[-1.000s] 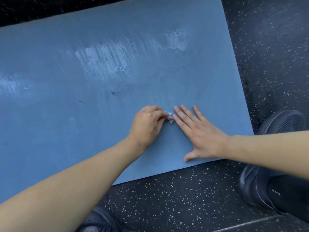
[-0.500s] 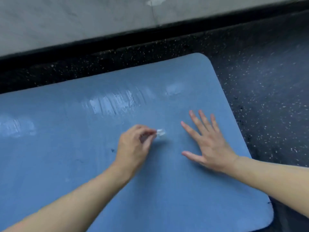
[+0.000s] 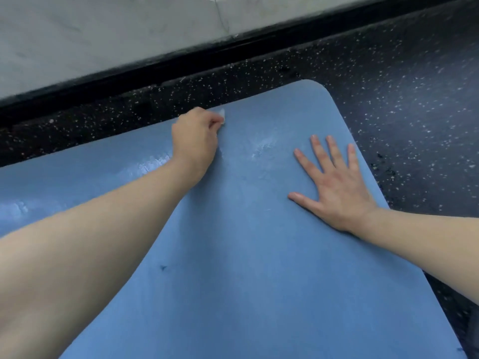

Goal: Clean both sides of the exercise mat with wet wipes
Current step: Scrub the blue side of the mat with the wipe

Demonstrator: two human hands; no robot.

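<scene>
Left hand [image 3: 195,137], upper centre of the frame: fingers curled tight into a fist round a small wad of wet wipe [image 3: 222,113] – only a pale scrap shows past the knuckles, so how much is bunched inside can't be told. It sits right at the far edge of the blue exercise mat [image 3: 246,268], near the rounded corner at upper right.

Right hand [image 3: 334,187], right of centre: flat, all 5 fingers spread, holding nothing, palm down on the mat as a brace.

Mat lies flat on dark speckled floor [image 3: 414,86], filling the lower frame; black skirting and pale wall [image 3: 90,35] run across the top. Wet sheen shows btw the 2 hands and along the left forearm – lower mat looks dry, w/ a small dark mark at lower centre.

To do this stroke well, I'd say: open the wad out for more contact, overlap passes along the edge, keep the right palm pressing so the mat doesn't creep – then work the dry near half.
</scene>
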